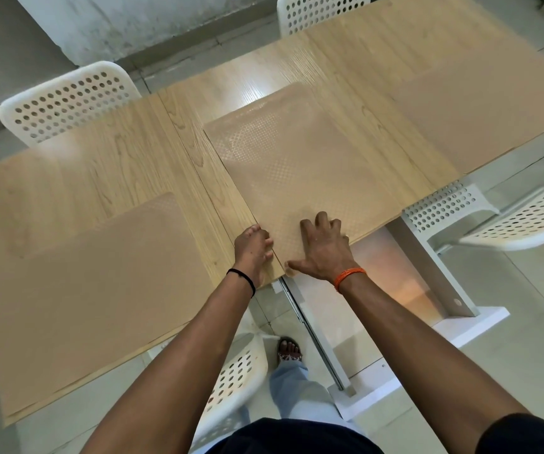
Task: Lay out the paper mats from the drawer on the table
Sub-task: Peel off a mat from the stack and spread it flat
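**Inspector:** State the position of the mats.

**Assistant:** Three paper mats lie on the wooden counter (126, 152). The middle mat (300, 165) lies flat with its near edge along the counter's front edge. A left mat (97, 273) and a right mat (480, 116) lie flat, well apart from both hands.

**Inspector:** And the hands?

**Assistant:** The right hand (324, 245) is released, fingers spread and pressing on the middle mat's near corner, thumb out along the counter's edge. The left hand (252, 245) has fingers curled at the mat's left edge (whether it pinches the mat, I cannot tell).

**Inspector:** Purpose?

**Assistant:** In my judgement, squaring the mat to the counter's edge. White perforated chairs (67, 99) stand around.
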